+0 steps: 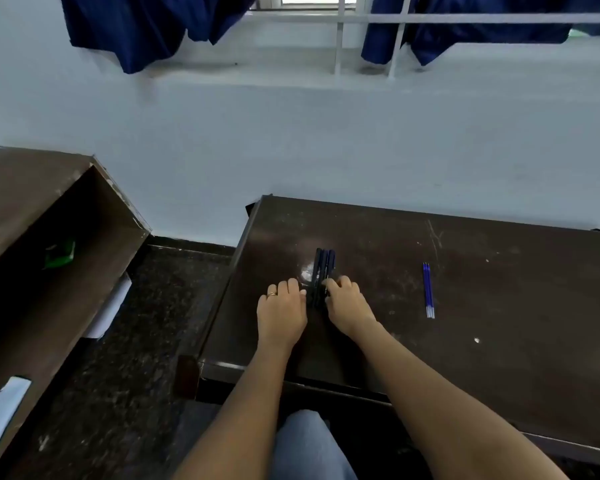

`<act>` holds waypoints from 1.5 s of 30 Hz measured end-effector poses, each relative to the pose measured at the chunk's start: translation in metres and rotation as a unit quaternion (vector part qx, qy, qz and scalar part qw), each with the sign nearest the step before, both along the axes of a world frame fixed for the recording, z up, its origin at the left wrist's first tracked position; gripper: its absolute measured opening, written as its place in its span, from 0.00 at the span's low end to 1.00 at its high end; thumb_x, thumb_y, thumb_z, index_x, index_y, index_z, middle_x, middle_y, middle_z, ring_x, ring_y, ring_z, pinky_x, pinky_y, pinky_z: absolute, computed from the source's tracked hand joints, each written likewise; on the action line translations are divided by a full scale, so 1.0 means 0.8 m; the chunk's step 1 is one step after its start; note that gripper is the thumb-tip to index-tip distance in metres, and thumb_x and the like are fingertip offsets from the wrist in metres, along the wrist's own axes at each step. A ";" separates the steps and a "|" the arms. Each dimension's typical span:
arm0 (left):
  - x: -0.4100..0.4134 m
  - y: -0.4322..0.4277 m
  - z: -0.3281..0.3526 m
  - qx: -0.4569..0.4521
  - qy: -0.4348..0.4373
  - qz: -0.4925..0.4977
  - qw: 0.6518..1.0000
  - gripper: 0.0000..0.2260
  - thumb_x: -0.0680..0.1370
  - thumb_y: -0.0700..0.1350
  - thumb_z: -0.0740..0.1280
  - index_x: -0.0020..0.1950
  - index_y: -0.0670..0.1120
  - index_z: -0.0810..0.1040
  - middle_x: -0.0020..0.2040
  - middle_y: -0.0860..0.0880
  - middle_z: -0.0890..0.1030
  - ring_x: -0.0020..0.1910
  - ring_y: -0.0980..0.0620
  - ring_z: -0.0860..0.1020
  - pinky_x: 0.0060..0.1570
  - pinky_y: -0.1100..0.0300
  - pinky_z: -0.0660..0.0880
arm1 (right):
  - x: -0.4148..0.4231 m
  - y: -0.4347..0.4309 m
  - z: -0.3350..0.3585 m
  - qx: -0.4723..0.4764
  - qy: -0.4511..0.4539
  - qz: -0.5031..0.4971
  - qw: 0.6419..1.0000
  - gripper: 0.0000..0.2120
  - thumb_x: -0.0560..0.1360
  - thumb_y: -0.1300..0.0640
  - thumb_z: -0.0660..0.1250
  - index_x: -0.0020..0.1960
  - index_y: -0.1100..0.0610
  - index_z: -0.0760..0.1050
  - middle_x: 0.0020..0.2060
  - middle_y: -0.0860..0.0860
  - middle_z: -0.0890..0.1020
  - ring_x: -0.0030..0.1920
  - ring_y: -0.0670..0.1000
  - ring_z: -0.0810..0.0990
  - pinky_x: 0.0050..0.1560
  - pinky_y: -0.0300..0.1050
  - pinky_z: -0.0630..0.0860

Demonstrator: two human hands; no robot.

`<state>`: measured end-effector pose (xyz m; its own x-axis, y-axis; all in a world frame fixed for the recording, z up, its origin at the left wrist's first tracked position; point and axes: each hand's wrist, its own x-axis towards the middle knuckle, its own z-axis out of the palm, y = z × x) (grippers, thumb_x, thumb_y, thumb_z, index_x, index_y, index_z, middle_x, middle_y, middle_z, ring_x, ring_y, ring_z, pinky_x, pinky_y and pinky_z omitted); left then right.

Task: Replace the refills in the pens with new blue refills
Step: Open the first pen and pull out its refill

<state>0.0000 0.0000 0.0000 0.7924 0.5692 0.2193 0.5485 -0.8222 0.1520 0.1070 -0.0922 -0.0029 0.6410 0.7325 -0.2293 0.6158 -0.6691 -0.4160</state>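
Refill change seems not begun.
Your right hand clamps the dark plastic pens on the brown wooden worktop; for your left hand I cannot tell the grip; thin blue refills wait well apart, untouched.

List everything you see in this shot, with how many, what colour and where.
desk: one, dark brown, in front of the person
pens: a small bunch, count unclear, dark, side by side on the desk's left half
refills: two or three, blue, on the desk right of the pens
shelf unit: one, brown, left of the desk
green object: one, inside the shelf unit
curtains: two, dark blue, at the window above
left hand: fingers curled, gold ring, beside the pens
right hand: fingers curled over the pens' near end
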 end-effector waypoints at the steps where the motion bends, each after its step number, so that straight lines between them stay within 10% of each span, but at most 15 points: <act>1: 0.001 0.003 -0.001 -0.004 -0.004 0.001 1.000 0.13 0.80 0.48 0.57 0.54 0.43 0.77 0.45 0.45 0.82 0.43 0.47 0.80 0.38 0.55 0.77 | 0.001 0.001 -0.001 -0.005 0.002 -0.004 1.000 0.18 0.80 0.58 0.56 0.69 0.56 0.65 0.63 0.58 0.69 0.62 0.59 0.69 0.59 0.54 0.72; 14: 0.020 -0.008 -0.009 -0.010 0.012 0.004 1.000 0.09 0.77 0.46 0.64 0.50 0.42 0.79 0.39 0.46 0.82 0.38 0.47 0.80 0.32 0.56 0.74 | 0.006 -0.018 -0.020 0.002 0.006 -0.130 0.992 0.08 0.77 0.63 0.58 0.56 0.60 0.70 0.51 0.58 0.73 0.48 0.60 0.77 0.47 0.54 0.78; 19: 0.043 -0.028 0.011 -0.106 -0.036 0.012 0.994 0.11 0.80 0.47 0.58 0.49 0.43 0.77 0.39 0.47 0.79 0.37 0.51 0.75 0.32 0.61 0.67 | 0.007 -0.041 -0.013 0.164 0.084 -0.224 0.957 0.02 0.75 0.62 0.62 0.47 0.57 0.72 0.44 0.54 0.76 0.44 0.54 0.76 0.45 0.49 0.77; 24: 0.081 -0.049 0.039 -0.494 -0.057 0.113 0.860 0.17 0.82 0.51 0.52 0.48 0.42 0.75 0.40 0.49 0.74 0.35 0.57 0.70 0.41 0.60 0.65 | -0.009 -0.054 0.002 0.304 0.147 -0.188 0.922 0.05 0.72 0.64 0.67 0.44 0.57 0.74 0.37 0.51 0.78 0.37 0.45 0.77 0.39 0.36 0.75; 30: 0.096 -0.068 0.036 -0.613 -0.160 0.181 0.752 0.11 0.80 0.42 0.60 0.58 0.42 0.78 0.53 0.45 0.81 0.52 0.48 0.79 0.52 0.57 0.75 | -0.008 -0.066 0.007 0.331 0.177 -0.162 0.913 0.04 0.71 0.63 0.69 0.44 0.56 0.76 0.36 0.49 0.80 0.36 0.41 0.77 0.38 0.35 0.74; 37: 0.087 -0.074 0.031 -0.469 -0.063 0.052 0.880 0.19 0.82 0.52 0.51 0.40 0.49 0.78 0.38 0.53 0.77 0.36 0.59 0.72 0.39 0.63 0.66 | 0.031 -0.062 0.013 0.399 0.338 -0.318 0.791 0.13 0.72 0.50 0.71 0.52 0.57 0.79 0.42 0.54 0.82 0.44 0.52 0.81 0.51 0.50 0.78; 45: 0.087 -0.066 0.017 -0.496 -0.050 0.024 0.866 0.14 0.82 0.46 0.54 0.46 0.44 0.77 0.40 0.51 0.76 0.41 0.55 0.74 0.34 0.68 0.65 | 0.037 -0.037 0.015 0.440 0.421 -0.359 0.707 0.08 0.74 0.66 0.68 0.52 0.66 0.79 0.40 0.59 0.80 0.39 0.52 0.80 0.41 0.42 0.79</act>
